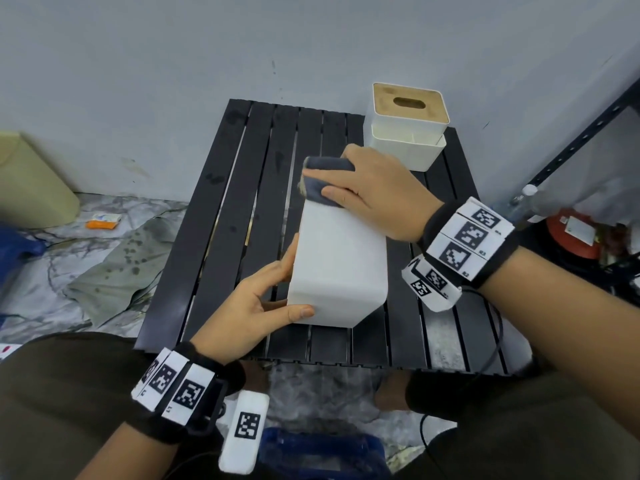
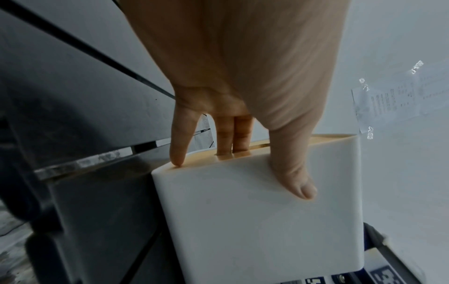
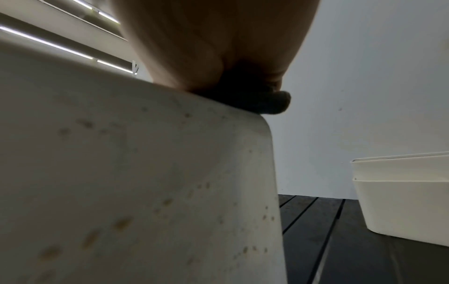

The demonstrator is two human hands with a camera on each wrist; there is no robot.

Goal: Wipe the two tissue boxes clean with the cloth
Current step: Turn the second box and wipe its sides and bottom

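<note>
A white tissue box (image 1: 341, 265) lies on its side in the middle of the black slatted table (image 1: 221, 216). My left hand (image 1: 256, 306) grips its near left corner, thumb (image 2: 298, 184) on the upward face and fingers (image 2: 179, 146) on the wooden-lidded end. My right hand (image 1: 377, 192) holds a folded dark grey cloth (image 1: 323, 180) against the box's far edge. In the right wrist view the cloth (image 3: 272, 103) sits on the box's top corner, and the box's side (image 3: 136, 192) shows brownish spots. A second white tissue box (image 1: 408, 123) with a wooden lid stands upright at the table's far right.
A grey wall stands behind the table. On the floor to the left lie a beige bin (image 1: 31, 181), an orange packet (image 1: 103, 221) and a grey rag (image 1: 117, 271). A black metal shelf (image 1: 585, 133) with a bottle and a red item stands at the right.
</note>
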